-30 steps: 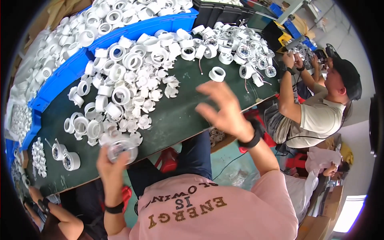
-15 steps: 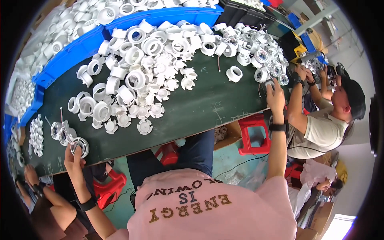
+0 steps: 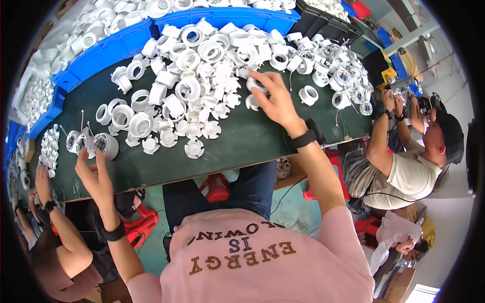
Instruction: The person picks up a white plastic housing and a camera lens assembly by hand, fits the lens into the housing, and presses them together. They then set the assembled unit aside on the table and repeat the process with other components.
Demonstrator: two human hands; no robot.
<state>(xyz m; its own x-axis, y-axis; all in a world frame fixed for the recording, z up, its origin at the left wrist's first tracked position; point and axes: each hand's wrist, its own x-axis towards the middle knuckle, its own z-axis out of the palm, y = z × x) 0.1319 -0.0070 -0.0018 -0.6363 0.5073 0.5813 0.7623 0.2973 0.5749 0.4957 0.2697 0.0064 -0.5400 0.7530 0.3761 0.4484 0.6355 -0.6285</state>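
My left hand [image 3: 96,179] has its thumb and fingers apart at the near side of a white cylindrical housing [image 3: 107,147] with a dark, wired inside. Two similar housings [image 3: 76,142] stand beside it, thin wires sticking up. Over the right side of the white parts pile, my right hand [image 3: 277,98] curls its thumb and fingers round a white ring-shaped part [image 3: 256,84] with a dark inside; the fingers hide some of it. Small white flanged caps [image 3: 194,148] and open white rings [image 3: 188,89] lie heaped to its left.
Blue bins [image 3: 106,50] full of white parts line the table's far side, with a black bin [image 3: 328,22] at the right. Clear-faced assemblies [image 3: 343,76] are heaped far right; one ring [image 3: 308,95] lies alone. Co-workers [image 3: 414,161] sit on both sides.
My left hand has let go of the round white piece, which now stands beside the other two housings. My right hand has moved left from the assemblies heap to the white parts pile.
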